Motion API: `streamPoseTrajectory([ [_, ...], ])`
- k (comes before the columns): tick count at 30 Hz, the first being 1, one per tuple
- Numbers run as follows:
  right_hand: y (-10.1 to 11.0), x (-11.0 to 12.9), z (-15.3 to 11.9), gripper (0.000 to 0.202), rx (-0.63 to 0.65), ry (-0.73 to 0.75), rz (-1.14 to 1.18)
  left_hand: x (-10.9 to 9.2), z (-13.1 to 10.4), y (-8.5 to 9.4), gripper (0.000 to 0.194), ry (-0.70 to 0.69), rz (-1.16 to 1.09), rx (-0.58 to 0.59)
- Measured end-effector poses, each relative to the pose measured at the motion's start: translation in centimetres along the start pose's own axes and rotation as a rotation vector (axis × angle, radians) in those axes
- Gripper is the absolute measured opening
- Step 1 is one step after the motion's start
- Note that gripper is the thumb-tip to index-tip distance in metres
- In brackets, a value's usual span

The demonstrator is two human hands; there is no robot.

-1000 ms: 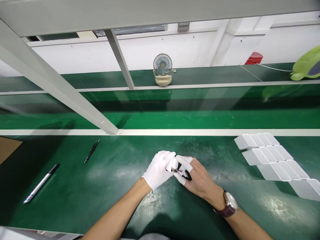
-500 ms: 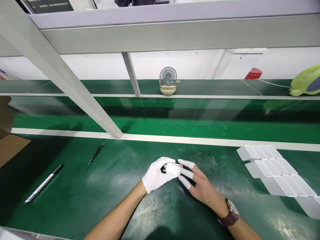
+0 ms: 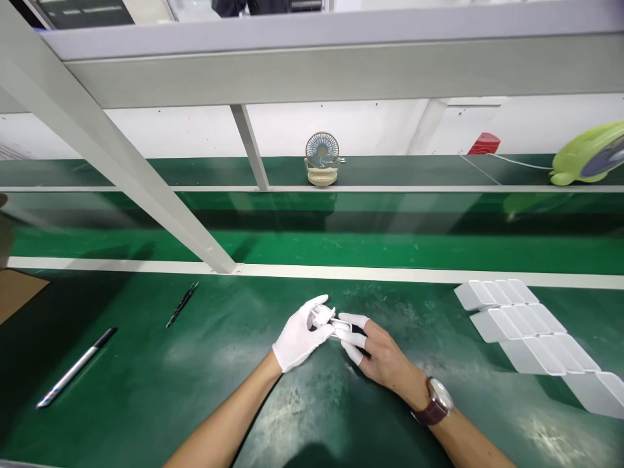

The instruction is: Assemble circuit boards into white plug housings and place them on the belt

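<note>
Left hand [image 3: 298, 337], gloved: fingers and thumb curled closed around a small white part [image 3: 342, 327]. Right hand [image 3: 383, 350], white covers on the visible fingertips: half open, fingers spread, tips at the part's right end. Looks like contact there; can't tell if it's really gripping. Part sits between the hands, right of the slanted post [image 3: 155, 195]'s foot and closer to the wearer. Could be one hinged piece or two pieces together; the glove hides too much to say.

Handling, my guess: light, stiff molded plastic, smooth, so a bit slippery against glove fabric. Thin raised edges look like the fragile bit. Best hold: body in the left fingers, right tips on the outer edges, light pinch, no squeezing across the opening.

Further out, all relative to the post foot:
- black slim tool [image 3: 182, 305]: just left, wearer's side
- silver pen-like tool [image 3: 77, 368]: farther left, closer to wearer
- cardboard [image 3: 19, 296]: far left
- rows of white boxes [image 3: 524, 320]: well off to the right, wearer's side
- small fan [image 3: 322, 158]: beyond and right, on the back shelf [image 3: 400, 171]
- green device [image 3: 582, 156]: same shelf, far right
</note>
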State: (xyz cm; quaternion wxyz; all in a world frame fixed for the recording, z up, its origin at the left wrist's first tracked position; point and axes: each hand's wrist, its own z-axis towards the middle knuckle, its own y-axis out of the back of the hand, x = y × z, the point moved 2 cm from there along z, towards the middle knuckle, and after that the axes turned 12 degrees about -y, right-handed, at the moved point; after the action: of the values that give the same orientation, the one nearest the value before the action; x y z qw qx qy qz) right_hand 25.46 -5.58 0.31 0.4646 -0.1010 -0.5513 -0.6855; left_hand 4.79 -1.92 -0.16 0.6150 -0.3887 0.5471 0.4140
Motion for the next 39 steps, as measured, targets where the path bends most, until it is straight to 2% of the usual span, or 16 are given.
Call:
streamPoseTrajectory([
  [5, -0.7, -0.4, -0.2, 0.044, -0.062, 0.074, -0.020, 0.1, 0.2, 0.4, 0.087, -0.020, -0.008, -0.017],
  [11, -1.1, 0.2, -0.1, 0.041, -0.143, 0.113, -0.040, -1.3, 0.0, 0.6, 0.064, -0.147, -0.085, -0.095],
  [18, 0.6, 2.1, 1.6, 0.056, -0.291, 0.137, 0.035, -0.8, -0.6, 1.9, 0.054, -0.241, 0.002, -0.200],
  [22, -0.9, 1.9, 1.3, 0.045, -0.202, 0.069, -0.031, -1.4, -0.8, 1.4, 0.058, -0.271, 0.041, -0.160],
  [26, -2.4, 1.0, 0.4, 0.040, -0.148, 0.036, -0.074, -1.4, -0.7, 0.5, 0.055, -0.161, 0.088, -0.145],
  [31, -2.2, 0.5, 0.0, 0.039, -0.153, 0.010, -0.061, -0.9, -0.5, 0.3, 0.046, -0.107, 0.082, -0.253],
  [35, -2.2, 0.5, 0.0, 0.040, -0.102, -0.071, 0.013, -0.8, -0.5, 0.3, 0.045, -0.102, 0.053, -0.247],
  [39, -2.7, 0.5, 0.0, 0.031, -0.052, -0.111, 0.116, -0.7, -0.3, 0.2, 0.046, -0.079, 0.056, -0.247],
])
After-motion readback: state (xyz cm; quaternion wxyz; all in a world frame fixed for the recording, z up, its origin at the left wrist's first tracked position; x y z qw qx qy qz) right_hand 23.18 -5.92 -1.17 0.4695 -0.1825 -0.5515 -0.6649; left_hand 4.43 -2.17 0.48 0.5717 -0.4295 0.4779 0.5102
